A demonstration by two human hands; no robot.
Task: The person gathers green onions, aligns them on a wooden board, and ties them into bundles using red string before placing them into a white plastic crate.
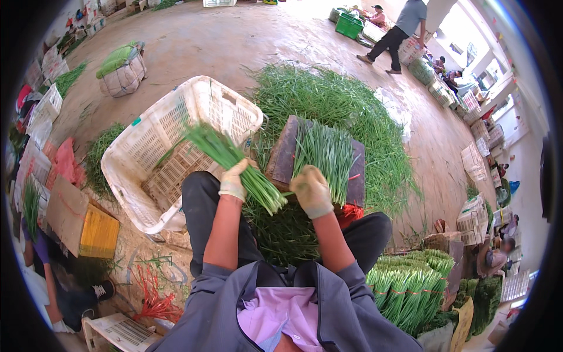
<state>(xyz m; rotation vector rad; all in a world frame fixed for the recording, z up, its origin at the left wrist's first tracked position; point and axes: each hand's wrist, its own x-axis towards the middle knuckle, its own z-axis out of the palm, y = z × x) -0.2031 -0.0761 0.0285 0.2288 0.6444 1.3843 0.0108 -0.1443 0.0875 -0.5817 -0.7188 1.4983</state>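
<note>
My left hand (233, 179), in a pale work glove, is closed round a bunch of garlic chives (220, 146) above the near right side of the white crate. The bunch slants, leafy tips toward the crate and pale stem ends toward my lap. My right hand (312, 191), gloved too, is curled at the near edge of a dark block (284, 154). More chives (326, 154) lie across this block, touching or close to that hand. Its fingertips are turned away, so what they hold is hidden. Red ties (350, 215) hang at the block's near side.
The white crate (124, 146) stands at my left. Loose greens (375, 129) spread behind and right of the block. Tied bunches (410, 284) stand at lower right; red strips (153, 296) lie at lower left. A person (406, 29) walks at the far right.
</note>
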